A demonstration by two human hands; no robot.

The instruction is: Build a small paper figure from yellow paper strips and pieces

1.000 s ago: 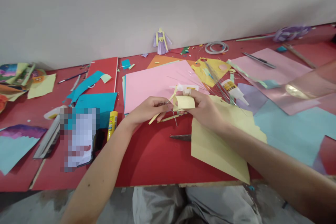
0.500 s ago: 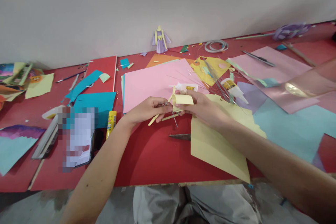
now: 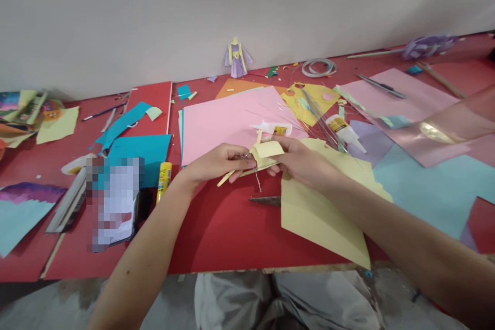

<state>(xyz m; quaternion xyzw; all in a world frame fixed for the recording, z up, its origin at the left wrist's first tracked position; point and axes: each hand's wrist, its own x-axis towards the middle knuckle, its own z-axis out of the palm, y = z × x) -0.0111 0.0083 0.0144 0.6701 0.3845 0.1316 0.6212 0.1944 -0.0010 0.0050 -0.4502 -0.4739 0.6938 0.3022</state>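
Your left hand [image 3: 220,162] was closed at the left end of a small pale-yellow paper piece [image 3: 269,150], its thumb and fingers pinched where a narrow yellow strip [image 3: 225,179] and a thin twisted wire [image 3: 259,181] met it; exactly which of these layers lay between the fingertips, you couldn't have told from this view. Your right hand [image 3: 303,161] had its grip shut on the right side of the same piece, some fingers hidden behind the paper. The piece was held between your two hands, near the front edge of the pink sheet [image 3: 220,118], its upper flap curved over. The wire's loose end hung down in front of the red tabletop [image 3: 209,242].

Just behind your hands lay a white glue bottle [image 3: 274,128] on its side. Nearer you, a dark pointed blade [image 3: 266,200] stuck out from under a large pale-yellow sheet [image 3: 320,216], which passed beneath your right forearm. To the left of your left hand was a yellow glue stick [image 3: 164,180], and against the wall stood a purple-and-yellow paper figure [image 3: 236,60].
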